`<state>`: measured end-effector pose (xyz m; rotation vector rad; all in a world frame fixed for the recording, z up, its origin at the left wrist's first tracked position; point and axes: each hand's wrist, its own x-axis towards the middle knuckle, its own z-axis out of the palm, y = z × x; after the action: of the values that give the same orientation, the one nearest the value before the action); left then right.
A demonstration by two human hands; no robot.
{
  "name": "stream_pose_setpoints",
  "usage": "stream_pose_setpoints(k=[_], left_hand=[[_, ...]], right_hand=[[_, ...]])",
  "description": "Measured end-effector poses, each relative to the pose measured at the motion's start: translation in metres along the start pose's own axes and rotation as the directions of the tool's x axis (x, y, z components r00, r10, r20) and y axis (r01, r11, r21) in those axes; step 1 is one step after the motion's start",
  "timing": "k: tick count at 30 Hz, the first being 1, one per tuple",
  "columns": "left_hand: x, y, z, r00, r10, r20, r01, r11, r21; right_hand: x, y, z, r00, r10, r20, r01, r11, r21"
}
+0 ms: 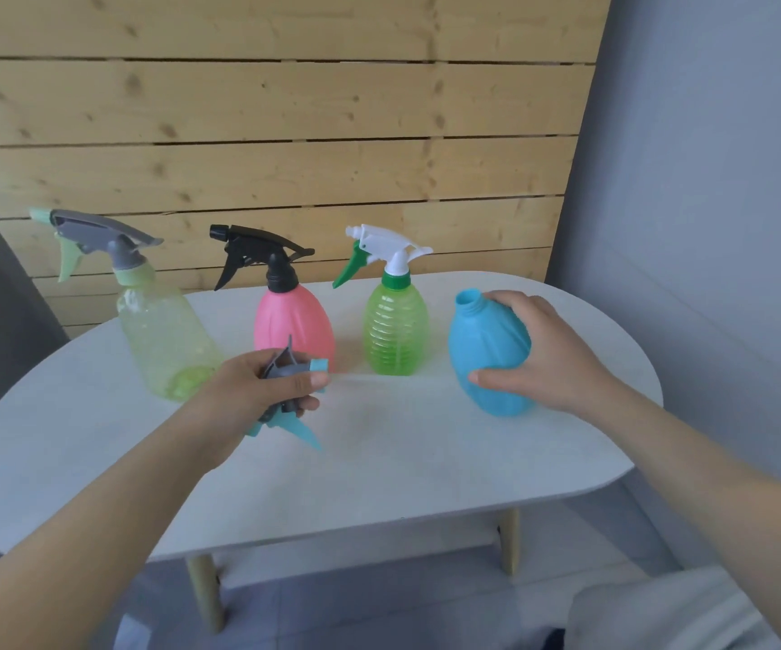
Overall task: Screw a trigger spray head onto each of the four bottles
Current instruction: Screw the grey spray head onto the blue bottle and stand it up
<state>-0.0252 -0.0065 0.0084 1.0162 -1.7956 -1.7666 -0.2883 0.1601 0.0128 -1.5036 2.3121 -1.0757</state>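
Note:
Three bottles stand in a row at the back of the white table [379, 462], each with a spray head on: a pale yellow-green one [163, 335] with a grey head, a pink one [295, 321] with a black head, and a ribbed green one [395, 326] with a white head. At the right my right hand [548, 354] grips a blue bottle [487, 349], tilted left, its neck bare and open. My left hand [257, 391] holds a grey and blue trigger spray head [292, 396] just in front of the pink bottle, a little above the table.
A wooden slat wall [285, 133] rises right behind the table. A grey wall stands at the right. The table's front edge runs near me, with wooden legs [205, 593] and tiled floor below. A pale cushion or seat [660, 612] shows at the bottom right.

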Motion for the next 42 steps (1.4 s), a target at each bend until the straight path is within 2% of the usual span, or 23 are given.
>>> stream_pose_setpoints(k=[7,12,20,31,42], left_hand=[[-0.015,-0.003,-0.031,0.999,0.027,-0.047,-0.027,1.000,-0.009],[-0.018,-0.003,-0.031,0.998,0.051,-0.045,-0.053,0.997,-0.055],[-0.014,-0.004,-0.025,0.996,0.071,-0.047,-0.072,0.997,-0.026],[-0.011,-0.003,-0.028,0.997,0.045,-0.057,-0.045,0.999,-0.002],[-0.013,0.002,0.003,0.995,0.084,-0.048,-0.077,0.988,0.132]], right_hand=[[-0.013,-0.005,-0.006,0.984,-0.056,0.170,0.089,0.978,-0.189],[-0.017,-0.013,0.004,0.974,-0.117,0.195,0.165,0.954,-0.251],[-0.018,-0.023,0.012,0.958,-0.210,0.197,0.260,0.923,-0.283],[-0.016,-0.021,0.009,0.971,-0.163,0.175,0.210,0.932,-0.297],[-0.017,-0.046,0.031,0.922,-0.251,0.295,0.355,0.851,-0.386]])
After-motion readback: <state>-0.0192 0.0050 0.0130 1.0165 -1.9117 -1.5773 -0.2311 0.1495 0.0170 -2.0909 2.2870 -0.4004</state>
